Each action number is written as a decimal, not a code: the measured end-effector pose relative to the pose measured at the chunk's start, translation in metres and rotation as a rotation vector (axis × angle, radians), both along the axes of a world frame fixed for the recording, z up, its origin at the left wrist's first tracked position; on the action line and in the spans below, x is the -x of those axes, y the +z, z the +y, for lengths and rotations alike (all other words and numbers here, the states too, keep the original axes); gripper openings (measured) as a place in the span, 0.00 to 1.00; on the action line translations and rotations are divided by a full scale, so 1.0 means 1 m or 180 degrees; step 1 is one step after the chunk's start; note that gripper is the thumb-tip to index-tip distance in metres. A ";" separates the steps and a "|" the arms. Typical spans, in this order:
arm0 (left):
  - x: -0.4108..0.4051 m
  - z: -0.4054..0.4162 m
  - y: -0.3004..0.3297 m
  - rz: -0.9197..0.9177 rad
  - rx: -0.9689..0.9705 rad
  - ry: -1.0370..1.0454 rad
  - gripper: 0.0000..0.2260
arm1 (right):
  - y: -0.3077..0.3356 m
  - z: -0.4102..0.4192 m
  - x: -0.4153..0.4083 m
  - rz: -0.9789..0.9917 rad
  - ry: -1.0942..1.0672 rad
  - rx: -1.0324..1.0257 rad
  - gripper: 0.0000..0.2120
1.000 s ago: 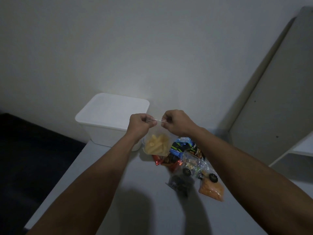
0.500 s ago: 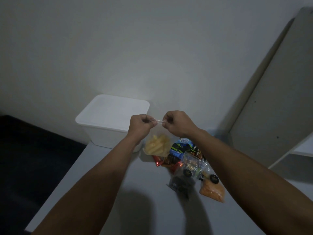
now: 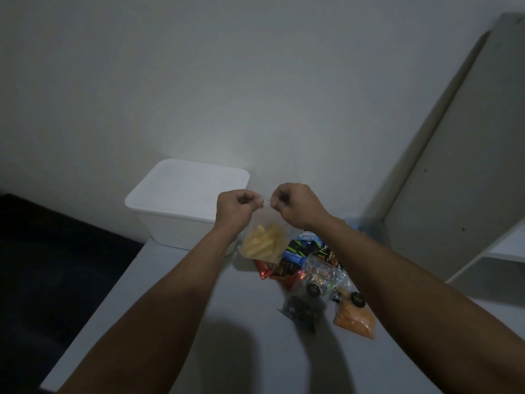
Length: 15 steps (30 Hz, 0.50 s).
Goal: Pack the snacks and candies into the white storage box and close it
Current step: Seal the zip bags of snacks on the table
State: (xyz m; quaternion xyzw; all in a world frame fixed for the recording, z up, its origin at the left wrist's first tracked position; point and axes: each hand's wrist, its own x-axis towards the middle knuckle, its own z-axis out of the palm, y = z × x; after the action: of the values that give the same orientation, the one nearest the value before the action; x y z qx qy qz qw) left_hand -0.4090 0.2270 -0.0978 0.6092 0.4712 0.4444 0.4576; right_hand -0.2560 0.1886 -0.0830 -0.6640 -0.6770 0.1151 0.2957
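You are pinching the top edge of the clear bag of yellow snacks [image 3: 262,244] with your left hand [image 3: 233,207] and your right hand [image 3: 295,204], both clenched on it. It is hanging just right of the white storage box [image 3: 176,206], whose lid is sitting on. Further right of the box, the snack pile [image 3: 315,280] is lying on the table [image 3: 170,322].

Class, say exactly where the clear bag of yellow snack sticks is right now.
In the head view, the clear bag of yellow snack sticks hangs mid-frame, pinched at its top by both hands, just right of the lidded white storage box.
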 end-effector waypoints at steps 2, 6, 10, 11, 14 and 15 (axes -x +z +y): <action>-0.001 0.000 0.000 0.0003 0.0000 -0.0052 0.02 | 0.000 0.000 0.000 -0.0053 -0.0038 0.0038 0.03; -0.003 -0.003 0.000 -0.0016 0.0046 -0.0275 0.03 | 0.002 -0.001 0.001 -0.0194 -0.0051 0.0124 0.07; -0.004 -0.002 0.000 0.0206 -0.0030 -0.0164 0.01 | 0.000 -0.001 -0.001 -0.0091 0.0013 0.0179 0.01; -0.003 -0.001 -0.001 0.0221 -0.0038 -0.0077 0.01 | -0.001 0.000 -0.004 -0.0097 0.0012 0.0210 0.01; 0.000 0.004 -0.002 0.0205 -0.0039 0.0104 0.01 | -0.001 -0.001 -0.010 -0.0156 -0.0063 0.0331 0.02; 0.001 0.005 -0.003 0.0218 -0.0041 0.0098 0.01 | -0.001 -0.002 -0.012 -0.0151 -0.0089 0.0339 0.02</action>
State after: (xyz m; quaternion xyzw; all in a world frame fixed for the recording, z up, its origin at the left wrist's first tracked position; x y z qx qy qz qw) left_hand -0.4096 0.2320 -0.1006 0.6196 0.4930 0.4333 0.4304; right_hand -0.2443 0.1870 -0.0844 -0.6908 -0.6674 0.1311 0.2454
